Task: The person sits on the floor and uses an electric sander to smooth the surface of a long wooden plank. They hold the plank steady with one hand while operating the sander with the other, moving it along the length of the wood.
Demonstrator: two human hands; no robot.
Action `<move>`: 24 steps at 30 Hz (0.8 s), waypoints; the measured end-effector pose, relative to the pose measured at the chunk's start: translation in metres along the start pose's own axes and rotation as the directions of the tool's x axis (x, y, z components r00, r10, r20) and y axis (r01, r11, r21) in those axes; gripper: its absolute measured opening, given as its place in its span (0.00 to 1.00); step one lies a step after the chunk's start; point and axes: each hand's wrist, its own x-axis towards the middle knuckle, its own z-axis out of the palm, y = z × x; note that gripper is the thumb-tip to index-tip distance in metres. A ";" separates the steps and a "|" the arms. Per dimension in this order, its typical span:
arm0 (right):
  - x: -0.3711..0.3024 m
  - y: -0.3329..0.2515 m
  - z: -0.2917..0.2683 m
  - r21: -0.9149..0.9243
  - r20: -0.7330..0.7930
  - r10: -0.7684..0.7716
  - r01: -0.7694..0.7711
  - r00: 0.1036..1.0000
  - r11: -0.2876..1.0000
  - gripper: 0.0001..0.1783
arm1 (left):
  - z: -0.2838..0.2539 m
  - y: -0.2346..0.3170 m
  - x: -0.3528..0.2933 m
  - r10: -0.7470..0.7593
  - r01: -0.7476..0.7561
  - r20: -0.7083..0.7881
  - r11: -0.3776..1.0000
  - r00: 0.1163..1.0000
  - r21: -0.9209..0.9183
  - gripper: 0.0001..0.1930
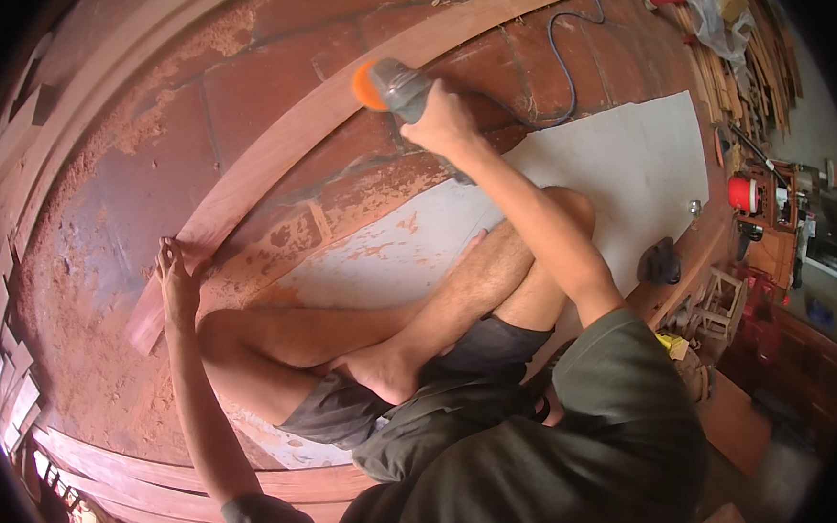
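Note:
A long reddish wooden plank (274, 165) lies aslant on the tiled floor and looks curved in this wide view. My right hand (443, 122) is wrapped round a grey angle grinder (402, 86). The tool's orange disc (368, 86) meets the plank's near edge around its middle; motion blurs it slightly. Near the plank's lower left end, my left hand (179, 281) grips its edge, with fingertips on the wood and the thumb side partly hidden. Both arms reach out past my crossed legs.
A dark cord (570, 70) loops from the tool across the red tiles. Beneath my legs lies a pale sheet (623, 158). Sawdust (151, 115) covers the floor at left. Stacked boards (115, 462) lie at lower left; thin wood strips (748, 78) and a red-and-white container (743, 194) are at right.

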 end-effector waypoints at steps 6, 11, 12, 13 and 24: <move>0.061 0.048 -0.045 -0.030 -0.164 0.174 -0.181 0.971 0.983 0.48 | -0.004 0.009 0.002 -0.029 0.029 -0.007 0.998 1.000 -0.062 0.47; 0.068 0.013 -0.028 0.036 -0.154 0.144 -0.140 0.978 0.990 0.45 | 0.001 -0.007 0.002 -0.026 0.025 -0.022 1.000 0.999 -0.016 0.45; 0.059 0.007 -0.022 0.063 -0.123 0.120 -0.113 0.985 0.992 0.45 | 0.001 -0.002 0.004 -0.020 0.019 -0.037 1.000 0.999 -0.014 0.43; 0.049 0.003 -0.013 0.053 -0.131 0.080 -0.073 0.988 0.996 0.44 | -0.002 0.003 0.008 -0.008 0.007 -0.051 1.000 0.999 -0.010 0.42; 0.097 0.030 -0.050 0.148 -0.173 0.238 -0.214 0.956 0.966 0.47 | 0.016 -0.019 0.002 0.016 -0.017 -0.046 0.999 0.999 -0.036 0.44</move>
